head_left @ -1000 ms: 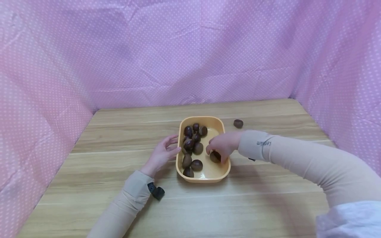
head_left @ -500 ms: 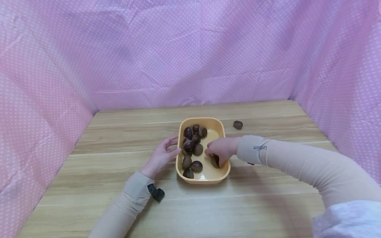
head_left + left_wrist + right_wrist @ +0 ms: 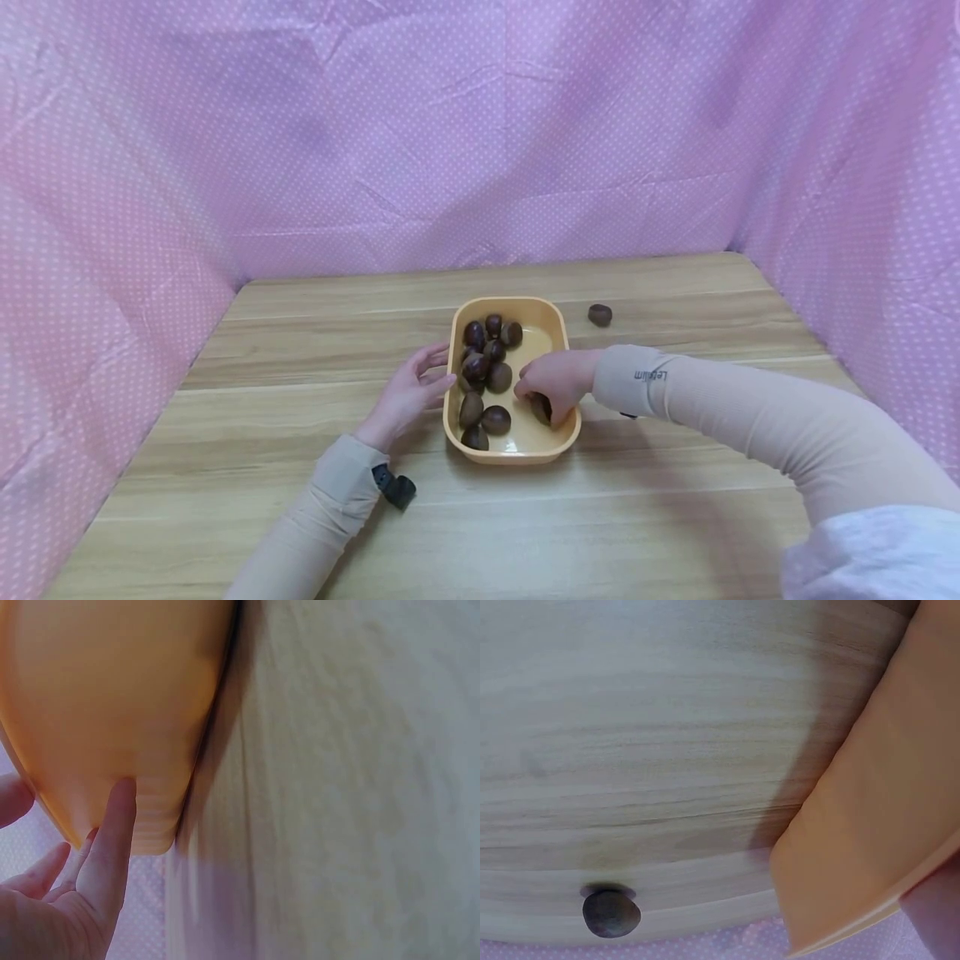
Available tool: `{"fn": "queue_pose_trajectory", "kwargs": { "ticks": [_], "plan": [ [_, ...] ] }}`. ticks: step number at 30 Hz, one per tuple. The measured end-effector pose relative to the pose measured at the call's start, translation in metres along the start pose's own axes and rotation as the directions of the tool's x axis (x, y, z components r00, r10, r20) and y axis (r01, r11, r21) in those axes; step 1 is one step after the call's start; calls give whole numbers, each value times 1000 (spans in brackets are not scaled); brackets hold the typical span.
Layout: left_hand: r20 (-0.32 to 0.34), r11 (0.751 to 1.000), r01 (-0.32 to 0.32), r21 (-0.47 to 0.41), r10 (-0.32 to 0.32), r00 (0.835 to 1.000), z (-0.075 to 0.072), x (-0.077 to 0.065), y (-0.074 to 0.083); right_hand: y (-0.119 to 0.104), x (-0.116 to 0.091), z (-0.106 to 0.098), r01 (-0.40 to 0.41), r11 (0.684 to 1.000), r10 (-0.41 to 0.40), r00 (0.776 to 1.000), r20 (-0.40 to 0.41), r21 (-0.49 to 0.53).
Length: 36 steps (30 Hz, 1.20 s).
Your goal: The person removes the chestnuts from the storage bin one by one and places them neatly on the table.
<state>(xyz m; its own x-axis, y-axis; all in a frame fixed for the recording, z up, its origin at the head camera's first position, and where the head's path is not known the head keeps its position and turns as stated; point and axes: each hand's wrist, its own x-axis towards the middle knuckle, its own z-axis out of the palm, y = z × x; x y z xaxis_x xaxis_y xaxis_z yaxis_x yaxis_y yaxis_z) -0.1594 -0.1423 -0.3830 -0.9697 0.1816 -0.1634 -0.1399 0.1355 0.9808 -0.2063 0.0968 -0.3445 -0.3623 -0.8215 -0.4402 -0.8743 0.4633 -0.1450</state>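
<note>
Head view is showing a pale orange plastic tub [image 3: 512,457] sitting on the wood-grain counter [image 3: 300,400]. Taking its centre as a clock face, with 12 at the far end, glossy brown chestnuts [image 3: 475,367] are lying inside, crowding its side from 11 round to 7 o'clock. Coming in from 3 o'clock, the right hand [image 3: 558,379] is holding a single chestnut [image 3: 539,408] in bent fingers near 5 o'clock, partly hiding it; I cannot tell whether that nut is touching the tub's floor. At 9 o'clock the left hand [image 3: 405,392] is resting against the tub with loosely spread fingers, one fingertip touching the outer wall in the left wrist view. Outside the tub, toward 2 o'clock, a lone chestnut [image 3: 600,315] is lying on the counter. Pink polka-dot cloth [image 3: 480,125] is hanging beyond 12 o'clock, and beige sleeves [image 3: 750,400] are covering both forearms.
</note>
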Motion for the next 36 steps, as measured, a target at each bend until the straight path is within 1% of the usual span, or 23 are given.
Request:
{"fn": "queue_pose_trajectory", "kwargs": {
  "ticks": [4, 8, 15, 19, 21, 25, 28, 29, 32, 35, 36],
  "plan": [
    [-5, 1000, 5, 8, -4, 1000, 0, 0, 0, 0, 0, 0, 1, 1000, -1, 1000, 1, 15],
    [-6, 1000, 7, 11, -6, 1000, 1, 0, 1, 2, -2, 0, 21, 1000, -20, 999, -26, 18],
    [-6, 1000, 5, -5, -5, 1000, 1, 1, 2, 11, -10, -7, 27, 999, -24, 992, -121, 27],
    [-8, 1000, 2, -3, -2, 1000, 1, 0, 1, 15, -20, -13, 21, 999, -12, 982, -187, 46],
    [-8, 1000, 1, -2, -1, 1000, 1, 0, 1, 16, -26, -17, 15, 997, 3, 974, -225, 75],
    [-10, 1000, -1, -11, 1, 1000, 0, 0, -1, 20, -38, -25, 5, 994, 30, 944, -328, 107],
    [-8, 1000, -2, -14, 2, 1000, 0, 0, -1, 26, -46, -26, 4, 994, 42, 912, -409, 111],
    [-7, 1000, -1, -16, 1, 1000, 0, 0, -1, 29, -48, -25, 5, 993, 46, 901, -432, 115],
    [-6, 1000, 4, -13, -5, 1000, 0, 0, -1, 37, -57, -18, 6, 985, 80, 869, -489, 170],
    [-4, 1000, 9, -10, -9, 1000, 0, 0, 0, 45, -66, -9, 12, 976, 110, 836, -537, 218],
    [-5, 1000, 9, -5, -9, 1000, 0, 0, 0, 47, -68, -6, 7, 974, 122, 829, -546, 228]
  ]
}}
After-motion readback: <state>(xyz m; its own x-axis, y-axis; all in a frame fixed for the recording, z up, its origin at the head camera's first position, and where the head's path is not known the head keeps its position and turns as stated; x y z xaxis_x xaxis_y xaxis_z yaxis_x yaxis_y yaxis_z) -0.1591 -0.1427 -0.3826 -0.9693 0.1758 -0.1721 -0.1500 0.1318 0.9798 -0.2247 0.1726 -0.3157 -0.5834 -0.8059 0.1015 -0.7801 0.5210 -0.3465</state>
